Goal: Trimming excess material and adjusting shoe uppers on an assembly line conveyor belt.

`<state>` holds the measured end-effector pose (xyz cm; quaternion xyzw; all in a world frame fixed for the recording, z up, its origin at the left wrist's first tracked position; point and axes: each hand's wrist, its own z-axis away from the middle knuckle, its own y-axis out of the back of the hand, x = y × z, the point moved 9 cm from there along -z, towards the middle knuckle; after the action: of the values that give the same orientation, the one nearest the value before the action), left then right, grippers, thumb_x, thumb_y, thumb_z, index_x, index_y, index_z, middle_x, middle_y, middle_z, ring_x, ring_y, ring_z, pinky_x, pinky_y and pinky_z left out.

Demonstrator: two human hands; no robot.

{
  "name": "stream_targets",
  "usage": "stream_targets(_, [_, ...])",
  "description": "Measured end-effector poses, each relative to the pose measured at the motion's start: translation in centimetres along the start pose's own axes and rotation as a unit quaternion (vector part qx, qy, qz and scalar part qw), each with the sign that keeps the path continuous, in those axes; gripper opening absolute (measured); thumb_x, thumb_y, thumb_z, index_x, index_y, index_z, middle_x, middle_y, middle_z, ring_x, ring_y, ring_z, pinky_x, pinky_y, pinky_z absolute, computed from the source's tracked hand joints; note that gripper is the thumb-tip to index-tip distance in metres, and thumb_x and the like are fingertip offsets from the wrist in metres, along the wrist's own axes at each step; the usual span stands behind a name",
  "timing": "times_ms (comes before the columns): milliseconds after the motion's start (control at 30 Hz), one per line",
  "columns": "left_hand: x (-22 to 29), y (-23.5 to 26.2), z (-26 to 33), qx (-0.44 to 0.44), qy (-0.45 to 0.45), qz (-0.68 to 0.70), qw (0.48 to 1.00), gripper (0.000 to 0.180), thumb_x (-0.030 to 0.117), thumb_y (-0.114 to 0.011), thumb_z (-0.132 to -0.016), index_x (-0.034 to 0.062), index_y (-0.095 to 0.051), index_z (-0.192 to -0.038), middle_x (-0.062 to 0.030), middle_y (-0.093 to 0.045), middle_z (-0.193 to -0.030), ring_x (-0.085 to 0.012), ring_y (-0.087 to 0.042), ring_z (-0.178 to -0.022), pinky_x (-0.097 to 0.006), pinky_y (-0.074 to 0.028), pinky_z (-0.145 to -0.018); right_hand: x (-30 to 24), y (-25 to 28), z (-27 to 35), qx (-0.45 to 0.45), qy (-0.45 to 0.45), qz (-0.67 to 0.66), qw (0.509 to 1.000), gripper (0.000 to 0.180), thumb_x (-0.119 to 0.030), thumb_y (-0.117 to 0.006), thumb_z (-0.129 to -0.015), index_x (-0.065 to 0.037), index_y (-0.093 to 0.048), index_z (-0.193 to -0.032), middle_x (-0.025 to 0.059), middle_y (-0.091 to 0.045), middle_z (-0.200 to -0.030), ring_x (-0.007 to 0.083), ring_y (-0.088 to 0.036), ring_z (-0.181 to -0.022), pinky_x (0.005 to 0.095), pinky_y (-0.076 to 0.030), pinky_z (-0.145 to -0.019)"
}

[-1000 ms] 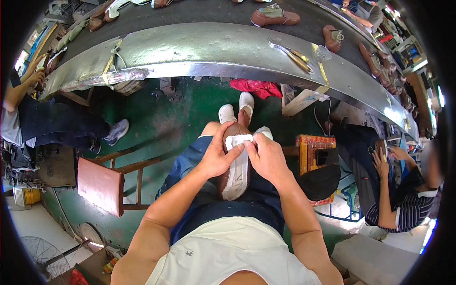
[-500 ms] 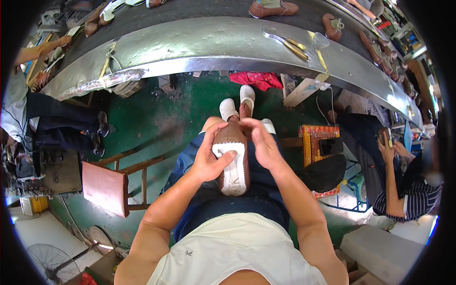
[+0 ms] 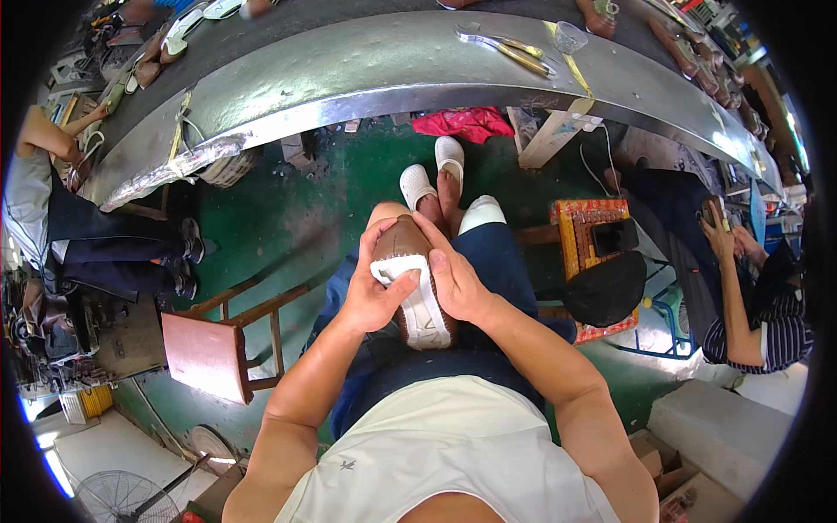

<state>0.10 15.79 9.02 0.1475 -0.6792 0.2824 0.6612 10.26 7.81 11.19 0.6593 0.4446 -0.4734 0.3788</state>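
A brown leather shoe (image 3: 424,315) is between my hands above my lap, its white, stitch-edged face turned up toward me. My left hand (image 3: 373,292) grips its left side, fingers around the brown leather and thumb pressed on the white part. Along the other side lies my right hand (image 3: 459,283), fingers closed over the brown end pointing away from me. The underside of the shoe is hidden.
Ahead runs a metal-edged bench (image 3: 349,78) holding pincers (image 3: 510,52), a clear cup (image 3: 570,37) and several shoes. A brown stool (image 3: 205,356) stands left; an orange seat (image 3: 580,231) carries a phone (image 3: 615,236) and black cap (image 3: 606,288) right. People work at both sides.
My right hand has come in from beside the shoe and closed on it. The shoe has tilted slightly, its far end shifting left. My view has moved a little.
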Motion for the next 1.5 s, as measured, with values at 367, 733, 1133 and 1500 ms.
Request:
stream_targets(367, [-0.1,-0.6,-0.2,-0.081,0.036,0.097,0.991,0.086,0.004,-0.074,-0.092,0.0151,-0.020,-0.157,-0.0064,-0.044,-0.145,-0.0189,-0.046,-0.131,-0.036,-0.041,-0.109,-1.4,0.0,0.0,-0.049,0.042,0.087,0.994,0.061,-0.031,-0.033,-0.110,0.009,-0.021,-0.155,0.0310,-0.035,-0.154,0.0432,-0.036,-0.146,0.0429,-0.028,-0.120])
stream_targets(733, [-1.3,-0.6,-0.6,0.002,0.049,0.120,0.992,0.085,-0.001,-0.070,-0.090,0.0155,-0.021,-0.158,-0.0077,-0.045,-0.143,-0.0184,-0.050,-0.126,-0.036,-0.044,-0.106,0.0,0.0,0.1,-0.052,0.010,0.054,0.997,0.065,-0.034,-0.036,-0.110,0.010,-0.018,-0.154,0.0345,-0.033,-0.153,0.0456,-0.038,-0.144,0.0441,-0.031,-0.119])
stream_targets(1133, [-0.8,-1.6,-1.8,-0.133,0.070,0.030,0.988,0.107,-0.005,-0.065,-0.084,0.0191,0.003,-0.162,-0.0151,-0.043,-0.147,-0.0249,-0.048,-0.133,-0.036,-0.040,-0.110,1.5,1.6,-0.1,-0.054,-0.120,0.060,0.989,0.062,-0.022,-0.051,-0.104,0.005,-0.022,-0.152,0.0348,-0.047,-0.141,0.0446,-0.050,-0.134,0.0434,-0.039,-0.112])
stream_targets(1500, [-2.4,-3.0,-4.4,-0.121,0.005,-0.110,0.987,0.098,0.011,-0.076,-0.085,0.0069,-0.013,-0.160,-0.0273,-0.038,-0.150,-0.0359,-0.037,-0.144,-0.042,-0.031,-0.118,-2.7,4.9,0.7,0.098,0.027,0.295,0.950,0.032,-0.019,-0.083,-0.083,-0.005,-0.065,-0.106,0.0242,-0.045,-0.150,0.0383,-0.060,-0.122,0.0405,-0.051,-0.097])
